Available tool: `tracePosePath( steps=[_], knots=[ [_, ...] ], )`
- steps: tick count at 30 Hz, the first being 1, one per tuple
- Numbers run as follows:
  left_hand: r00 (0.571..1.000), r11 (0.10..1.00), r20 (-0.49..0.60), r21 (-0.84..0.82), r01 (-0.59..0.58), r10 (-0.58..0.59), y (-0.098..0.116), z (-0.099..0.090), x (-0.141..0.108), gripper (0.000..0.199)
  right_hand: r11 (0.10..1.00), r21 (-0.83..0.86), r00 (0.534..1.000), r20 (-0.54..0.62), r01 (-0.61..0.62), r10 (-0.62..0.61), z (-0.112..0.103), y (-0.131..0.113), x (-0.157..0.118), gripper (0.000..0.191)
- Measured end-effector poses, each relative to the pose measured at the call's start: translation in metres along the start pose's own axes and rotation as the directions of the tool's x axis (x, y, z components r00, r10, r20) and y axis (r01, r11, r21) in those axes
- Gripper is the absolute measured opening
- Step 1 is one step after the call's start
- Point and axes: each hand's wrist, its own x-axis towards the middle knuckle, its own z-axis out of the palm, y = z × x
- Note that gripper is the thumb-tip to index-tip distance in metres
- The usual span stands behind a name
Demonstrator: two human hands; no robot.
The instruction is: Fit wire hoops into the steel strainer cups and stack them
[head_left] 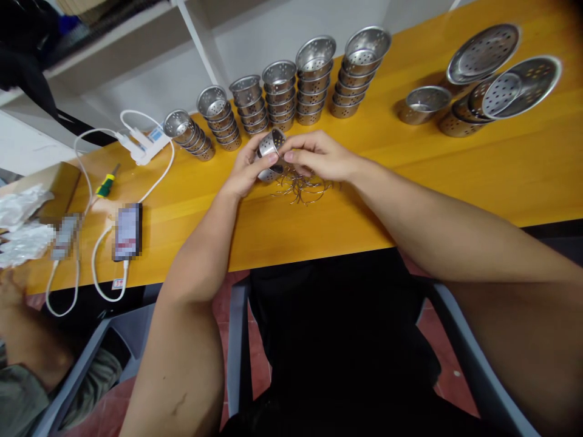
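i'm looking down on a long yellow wooden table [410,182] that runs across the whole view, bare near me so my forearms can rest over its edge. on the far right sit the biggest pieces, wide perforated steel strainer bowls [519,85] nested and tipped on one another, with a lone small one beside them. along the far edge runs a row of stacked perforated steel cups [277,97], six stacks, the left ones leaning over, all within reach of my arms. at the left a white power strip [143,142] feeds cables to a phone [127,232] lying flat, with a green-handled screwdriver [107,184] near it.

in the middle, my left hand [246,173] is wrapped around one perforated steel cup [269,145], tilted on its side above the table so its rim faces my right hand [319,159]. that hand's fingers are pinched at the cup's rim; i can't tell what they grip. just below lies a loose tangle of thin wire hooks [303,188], close under both hands.
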Motion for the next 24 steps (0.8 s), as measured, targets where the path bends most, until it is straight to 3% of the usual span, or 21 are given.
tracePosePath(
  steps=[4, 11, 14, 19, 24],
  knots=[
    [1.0, 1.0, 0.021, -0.027, 0.004, -0.003, 0.0044, 0.0008, 0.0011, 0.105, 0.996, 0.067, 0.998, 0.003, -0.057, 0.057, 0.0026, -0.0087, -0.0007, 0.055],
    [0.999, 0.999, 0.026, -0.025, -0.021, 0.022, 0.0018, -0.0002, 0.0034, 0.102, 0.992, 0.112, 0.998, -0.041, -0.051, 0.056, -0.0011, -0.0025, 0.0032, 0.071],
    [0.999, 0.999, 0.03, -0.021, -0.032, 0.033, 0.0012, -0.0009, 0.0029, 0.102, 0.995, 0.071, 0.996, -0.048, -0.065, 0.069, -0.0031, -0.0005, 0.0037, 0.074],
    [1.0, 0.999, 0.028, -0.042, 0.012, -0.011, 0.0061, 0.0024, 0.0002, 0.1, 0.992, -0.06, 0.979, -0.178, -0.111, 0.099, -0.0039, -0.0011, 0.0046, 0.08],
    [0.998, 0.997, 0.021, -0.061, 0.056, -0.055, 0.0089, 0.0039, -0.0005, 0.097, 0.985, -0.115, 0.981, -0.155, -0.132, 0.113, -0.0036, 0.0006, 0.0054, 0.084]
  ],
)
